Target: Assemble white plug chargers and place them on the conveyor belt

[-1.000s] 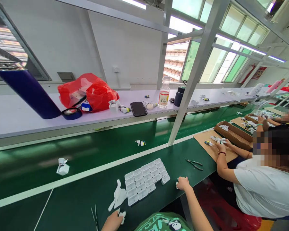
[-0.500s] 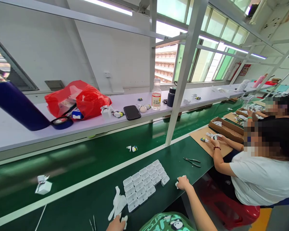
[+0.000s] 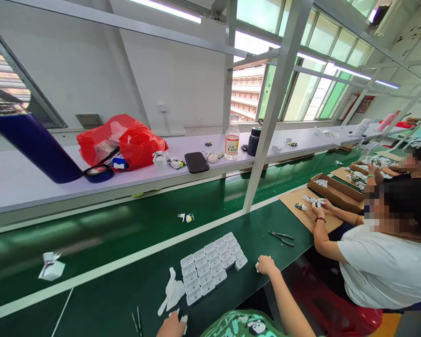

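My left hand [image 3: 172, 325] rests low on the green worktop, partly cut off by the bottom edge. White material covers its fingertips, which are apart with a gap between them. Beside it lies a limp white glove-like piece [image 3: 171, 292]. My right hand [image 3: 266, 265] lies near the worktop's front edge with curled fingers. Something white shows at its fingertips; whether worn or held, I cannot tell. Between the hands stands a block of small white open plastic housings [image 3: 204, 270] in rows. One separate housing [image 3: 241, 263] sits at its right end.
Diagonal cutters [image 3: 281, 238] lie right of the housings, tweezers [image 3: 136, 321] at lower left. The green belt [image 3: 126, 238] carries a white plug housing [image 3: 52, 267] and a circuit board [image 3: 190, 217]. An upright post [image 3: 266, 131] rises behind the worktop. At right, a co-worker [image 3: 382, 262] handles parts.
The plug housing and circuit board on the belt have shifted left relative to the worktop. The whole view has turned slightly left. Both my hands stay in about the same place.
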`<state>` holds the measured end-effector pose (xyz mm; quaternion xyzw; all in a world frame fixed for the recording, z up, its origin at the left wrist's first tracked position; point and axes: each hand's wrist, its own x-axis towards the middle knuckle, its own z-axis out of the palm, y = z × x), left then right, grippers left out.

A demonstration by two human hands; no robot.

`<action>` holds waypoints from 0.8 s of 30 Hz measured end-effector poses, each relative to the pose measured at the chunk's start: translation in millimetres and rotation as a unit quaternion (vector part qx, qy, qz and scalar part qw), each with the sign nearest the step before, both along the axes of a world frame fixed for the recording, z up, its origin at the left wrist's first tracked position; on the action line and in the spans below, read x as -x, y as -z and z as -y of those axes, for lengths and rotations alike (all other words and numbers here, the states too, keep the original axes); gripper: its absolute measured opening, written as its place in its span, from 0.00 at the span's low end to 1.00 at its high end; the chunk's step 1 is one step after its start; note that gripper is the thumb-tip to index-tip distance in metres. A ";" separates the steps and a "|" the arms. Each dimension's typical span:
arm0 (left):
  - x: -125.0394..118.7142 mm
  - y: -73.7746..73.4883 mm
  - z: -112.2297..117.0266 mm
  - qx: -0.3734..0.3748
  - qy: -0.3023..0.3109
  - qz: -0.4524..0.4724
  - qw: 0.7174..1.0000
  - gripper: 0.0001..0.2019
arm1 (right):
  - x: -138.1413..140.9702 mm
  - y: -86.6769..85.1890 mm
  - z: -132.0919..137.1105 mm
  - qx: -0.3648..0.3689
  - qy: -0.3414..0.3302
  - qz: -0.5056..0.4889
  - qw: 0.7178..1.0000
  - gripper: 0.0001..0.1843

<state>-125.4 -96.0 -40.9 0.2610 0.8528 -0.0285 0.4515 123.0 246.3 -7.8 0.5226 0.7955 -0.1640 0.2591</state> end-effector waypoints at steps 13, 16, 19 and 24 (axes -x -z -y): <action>-9.5 -0.4 -9.2 -0.008 -0.012 -0.045 0.999 0.06 | -5.1 4.0 3.9 -0.009 -0.003 -0.004 1.000 0.25; -7.5 0.4 -9.0 -0.006 -0.020 -0.036 0.999 0.04 | -6.2 6.1 4.9 -0.011 -0.004 -0.006 1.000 0.25; -6.5 2.5 -9.0 -0.006 -0.019 -0.033 0.999 0.03 | -7.5 7.3 6.4 -0.014 -0.007 -0.010 1.000 0.25; -7.7 6.9 -9.3 0.000 -0.019 -0.031 0.999 0.04 | -7.6 8.7 8.4 -0.017 -0.009 -0.012 1.000 0.24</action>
